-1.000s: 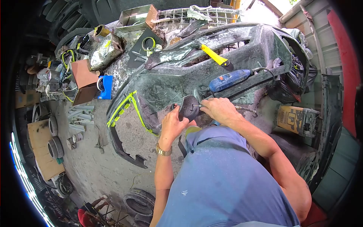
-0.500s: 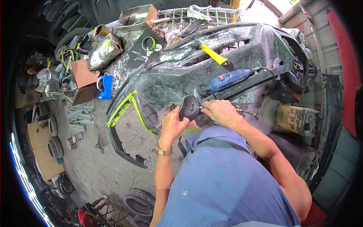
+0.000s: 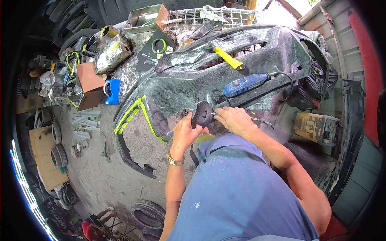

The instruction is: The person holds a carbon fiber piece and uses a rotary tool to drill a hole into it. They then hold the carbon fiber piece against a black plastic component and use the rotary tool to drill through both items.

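Note:
My left hand (image 3: 184, 134) pinches the left edge of a small, dark, curved panel piece (image 3: 203, 114) between thumb and fingers, low in front of my body. A dark line or slot shows in its face. Closed around the handpiece of a rotary tool, my right hand (image 3: 235, 118) brings the thin metal tip to the right side of the piece. A flexible shaft (image 3: 263, 121) trails out to the right behind that hand. The blue rotary tool body (image 3: 245, 85) rests on a large dark car bumper (image 3: 181, 86), just beyond my hands.
A yellow-handled tool (image 3: 228, 57) lies on the bumper. Bright green tape (image 3: 140, 106) lines its left opening. Tape rolls, tins and boxes crowd the back left, with a cardboard box (image 3: 315, 127) at right. Tyres (image 3: 148, 215) lie on the floor; another person (image 3: 94, 229) is at lower left.
Both hands keep their hold. The dark panel piece and my left hand have shifted very slightly to the right.

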`<action>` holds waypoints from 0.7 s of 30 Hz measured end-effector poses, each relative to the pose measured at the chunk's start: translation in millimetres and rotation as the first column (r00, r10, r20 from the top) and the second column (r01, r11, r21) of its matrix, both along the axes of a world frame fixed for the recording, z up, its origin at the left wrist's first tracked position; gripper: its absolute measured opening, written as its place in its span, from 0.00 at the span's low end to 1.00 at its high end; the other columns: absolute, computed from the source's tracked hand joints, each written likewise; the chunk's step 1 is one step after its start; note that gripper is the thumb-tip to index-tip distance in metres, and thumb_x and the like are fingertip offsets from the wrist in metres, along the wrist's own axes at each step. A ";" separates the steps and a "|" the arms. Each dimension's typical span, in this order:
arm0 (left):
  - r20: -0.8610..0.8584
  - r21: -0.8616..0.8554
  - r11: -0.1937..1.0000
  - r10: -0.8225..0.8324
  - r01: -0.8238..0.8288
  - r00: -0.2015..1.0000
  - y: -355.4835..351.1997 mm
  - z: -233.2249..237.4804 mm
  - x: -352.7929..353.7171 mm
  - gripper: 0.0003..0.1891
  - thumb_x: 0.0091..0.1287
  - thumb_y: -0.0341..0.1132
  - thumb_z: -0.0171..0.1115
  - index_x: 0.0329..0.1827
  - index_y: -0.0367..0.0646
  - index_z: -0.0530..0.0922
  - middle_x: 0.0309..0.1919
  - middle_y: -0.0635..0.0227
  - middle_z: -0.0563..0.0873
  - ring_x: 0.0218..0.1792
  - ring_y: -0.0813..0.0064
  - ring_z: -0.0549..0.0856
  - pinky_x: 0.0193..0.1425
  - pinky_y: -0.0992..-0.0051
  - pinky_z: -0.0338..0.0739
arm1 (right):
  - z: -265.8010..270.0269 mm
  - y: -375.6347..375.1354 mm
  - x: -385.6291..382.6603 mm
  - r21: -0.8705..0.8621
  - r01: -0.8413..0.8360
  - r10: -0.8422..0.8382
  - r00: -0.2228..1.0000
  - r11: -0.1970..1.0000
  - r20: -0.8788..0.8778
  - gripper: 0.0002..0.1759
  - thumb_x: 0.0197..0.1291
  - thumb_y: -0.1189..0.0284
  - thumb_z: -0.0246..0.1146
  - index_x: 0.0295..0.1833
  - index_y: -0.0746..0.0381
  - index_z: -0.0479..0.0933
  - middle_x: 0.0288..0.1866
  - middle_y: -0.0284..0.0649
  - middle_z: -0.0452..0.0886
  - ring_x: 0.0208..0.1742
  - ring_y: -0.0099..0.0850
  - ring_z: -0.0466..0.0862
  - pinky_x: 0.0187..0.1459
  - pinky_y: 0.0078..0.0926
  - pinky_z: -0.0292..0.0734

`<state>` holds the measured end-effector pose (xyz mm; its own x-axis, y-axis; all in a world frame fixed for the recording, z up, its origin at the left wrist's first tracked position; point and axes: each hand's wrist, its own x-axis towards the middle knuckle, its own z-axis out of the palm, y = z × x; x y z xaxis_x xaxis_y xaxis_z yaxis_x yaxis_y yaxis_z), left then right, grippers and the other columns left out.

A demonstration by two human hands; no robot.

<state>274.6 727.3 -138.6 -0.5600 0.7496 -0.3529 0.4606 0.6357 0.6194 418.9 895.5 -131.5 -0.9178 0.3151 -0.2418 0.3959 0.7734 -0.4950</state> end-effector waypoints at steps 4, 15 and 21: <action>-0.043 0.077 0.997 0.011 -0.008 0.999 -1.9 -10.5 3.7 0.24 0.53 0.36 0.64 0.52 0.30 0.77 0.37 0.45 0.85 0.40 0.46 0.85 0.46 0.56 0.78 | 2.4 2.7 -0.1 -0.021 -0.008 0.008 1.000 1.000 0.012 0.16 0.69 0.59 0.58 0.45 0.60 0.80 0.37 0.46 0.86 0.38 0.48 0.87 0.40 0.47 0.82; -0.009 -0.019 1.000 -0.014 0.014 1.000 -1.8 -0.9 5.0 0.30 0.55 0.37 0.64 0.60 0.28 0.76 0.47 0.46 0.86 0.47 0.47 0.85 0.52 0.57 0.79 | -4.6 1.2 5.0 -0.025 0.018 -0.020 0.997 1.000 -0.072 0.15 0.69 0.59 0.57 0.48 0.59 0.80 0.36 0.47 0.85 0.38 0.48 0.87 0.39 0.47 0.82; -0.030 -0.014 1.000 -0.017 0.017 0.999 -0.1 7.5 7.4 0.29 0.55 0.36 0.65 0.59 0.27 0.76 0.45 0.46 0.85 0.46 0.47 0.85 0.51 0.57 0.79 | 0.1 -0.9 3.2 -0.036 0.017 -0.018 1.000 0.999 -0.005 0.15 0.70 0.59 0.57 0.46 0.59 0.79 0.37 0.47 0.85 0.39 0.50 0.87 0.40 0.48 0.82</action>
<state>282.0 727.2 -131.1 -0.5577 0.7542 -0.3466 0.4894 0.6361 0.5965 422.1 894.6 -131.5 -0.9136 0.3221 -0.2482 0.4063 0.7479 -0.5249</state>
